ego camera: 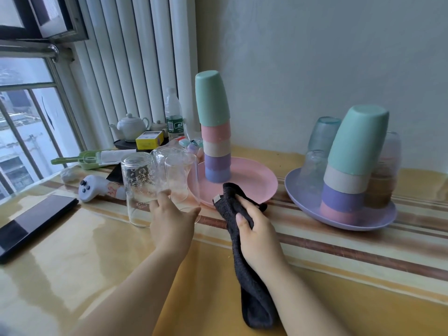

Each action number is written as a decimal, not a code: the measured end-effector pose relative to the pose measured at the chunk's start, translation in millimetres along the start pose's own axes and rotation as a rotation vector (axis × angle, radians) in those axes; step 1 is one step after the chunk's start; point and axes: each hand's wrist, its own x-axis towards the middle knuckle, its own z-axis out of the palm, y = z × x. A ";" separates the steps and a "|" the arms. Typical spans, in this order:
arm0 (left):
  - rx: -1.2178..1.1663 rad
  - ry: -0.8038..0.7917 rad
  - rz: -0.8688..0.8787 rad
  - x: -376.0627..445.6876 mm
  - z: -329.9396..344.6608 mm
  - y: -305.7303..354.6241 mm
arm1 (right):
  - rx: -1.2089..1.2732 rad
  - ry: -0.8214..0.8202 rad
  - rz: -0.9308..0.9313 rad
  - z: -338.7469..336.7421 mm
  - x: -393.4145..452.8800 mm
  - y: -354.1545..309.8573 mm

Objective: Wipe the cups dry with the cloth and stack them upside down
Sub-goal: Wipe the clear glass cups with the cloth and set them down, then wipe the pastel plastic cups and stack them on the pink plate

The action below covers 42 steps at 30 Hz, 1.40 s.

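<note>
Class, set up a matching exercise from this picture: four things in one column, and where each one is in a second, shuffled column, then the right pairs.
Things:
1. dark cloth
2. tall stack of five cups
3. leaning stack of four cups
4. black phone

Places:
A. on the purple plate
B. flat at the left edge of the table
C. in the right hand
D. on the pink plate

Pairs: 1-C, 2-D, 3-A, 4-B

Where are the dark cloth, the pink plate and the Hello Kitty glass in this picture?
dark cloth [252,297]: head view, on its hanging lower fold.
pink plate [257,183]: head view, on the bare right part of its surface.
Hello Kitty glass [138,180]: head view, on its printed side wall.
</note>
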 end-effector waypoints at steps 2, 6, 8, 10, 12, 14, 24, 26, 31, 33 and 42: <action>0.008 0.010 0.004 0.8 0.7 0.6 | 0.005 0.000 -0.004 -0.2 0.1 -0.3; 0.042 0.026 0.008 1.5 2.5 1.4 | 0.017 0.002 -0.008 -0.6 0.2 0.4; 0.059 0.038 0.011 1.9 3.6 1.2 | 0.021 0.006 -0.016 -0.4 0.5 0.8; 0.060 0.052 0.011 1.2 3.9 1.4 | 0.034 0.024 -0.020 -0.5 1.2 0.3; 0.034 0.069 -0.001 -1.5 4.4 1.1 | 0.055 0.062 -0.022 -2.4 2.6 0.4; -0.012 0.098 0.024 -6.3 5.3 0.0 | 0.068 0.107 -0.025 -5.8 4.8 1.5; -0.163 0.059 0.627 6.3 -2.8 103.7 | 0.090 0.189 -0.032 -18.1 11.7 6.2; -0.151 0.046 0.529 32.1 -6.0 131.6 | 0.084 0.181 -0.037 -18.2 11.2 5.8; -0.056 -0.187 0.292 67.2 0.9 150.7 | 0.112 0.151 -0.071 -23.1 10.8 -0.9; -0.059 -0.153 0.323 74.1 0.5 149.9 | 0.134 0.150 -0.091 -25.6 13.8 -6.9; -0.140 -0.086 0.074 149.3 -8.7 165.2 | 0.131 0.163 -0.029 -23.9 46.2 -24.6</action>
